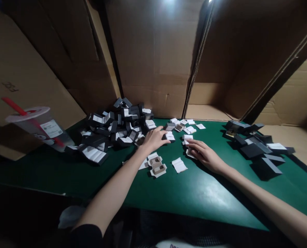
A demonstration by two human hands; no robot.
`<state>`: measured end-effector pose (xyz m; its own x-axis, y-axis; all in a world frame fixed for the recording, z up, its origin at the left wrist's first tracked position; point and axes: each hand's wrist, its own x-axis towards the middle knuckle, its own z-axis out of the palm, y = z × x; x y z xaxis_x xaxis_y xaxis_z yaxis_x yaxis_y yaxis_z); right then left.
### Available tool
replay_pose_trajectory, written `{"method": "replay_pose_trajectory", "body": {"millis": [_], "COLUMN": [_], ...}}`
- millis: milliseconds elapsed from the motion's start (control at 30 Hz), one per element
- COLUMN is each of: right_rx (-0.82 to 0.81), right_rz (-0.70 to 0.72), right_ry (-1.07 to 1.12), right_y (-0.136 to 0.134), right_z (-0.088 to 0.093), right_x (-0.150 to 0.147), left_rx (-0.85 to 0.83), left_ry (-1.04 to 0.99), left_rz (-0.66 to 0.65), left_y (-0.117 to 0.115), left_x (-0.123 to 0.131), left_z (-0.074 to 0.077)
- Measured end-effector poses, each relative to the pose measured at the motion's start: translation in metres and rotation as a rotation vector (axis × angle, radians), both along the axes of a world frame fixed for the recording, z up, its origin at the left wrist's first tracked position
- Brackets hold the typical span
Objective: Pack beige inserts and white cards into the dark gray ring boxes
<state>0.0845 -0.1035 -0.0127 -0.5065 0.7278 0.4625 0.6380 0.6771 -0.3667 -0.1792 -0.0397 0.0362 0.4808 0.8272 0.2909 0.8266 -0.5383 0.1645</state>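
My left hand [155, 139] reaches over the green table at the right edge of a pile of dark small boxes [99, 141]. Its thumb and fingers are apart, close beside a small box with white paper on it [170, 136]; whether they touch it I cannot tell. My right hand [205, 155] rests low with fingers stretched out over white folded pieces [187, 137], partly covering them. Between my forearms lie an unfolded white carton piece with brown recesses [157, 167] and a creased white paper [179, 165].
More white papers [190, 130] lie behind my hands on the green table [195, 196]. A second heap of dark boxes [257, 146] is at the right. A plastic cup with a red straw [43, 127] stands at the left. Cardboard walls [150, 58] enclose the back.
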Motion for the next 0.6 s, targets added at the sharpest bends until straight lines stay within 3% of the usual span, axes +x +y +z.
{"method": "replay_pose_trajectory", "body": {"millis": [333, 600], "right_rx": [0.012, 0.100], "right_rz": [-0.131, -0.171], "right_ry": [0.003, 0.029], "right_y": [-0.005, 0.000], "right_z": [0.013, 0.012], "right_x": [0.003, 0.022], "left_rx": [0.021, 0.038], "left_ry": [0.053, 0.019], "left_rz": [0.210, 0.205], "left_y": [-0.008, -0.006], "left_x": [0.010, 0.010], "left_z": [-0.001, 0.000]}}
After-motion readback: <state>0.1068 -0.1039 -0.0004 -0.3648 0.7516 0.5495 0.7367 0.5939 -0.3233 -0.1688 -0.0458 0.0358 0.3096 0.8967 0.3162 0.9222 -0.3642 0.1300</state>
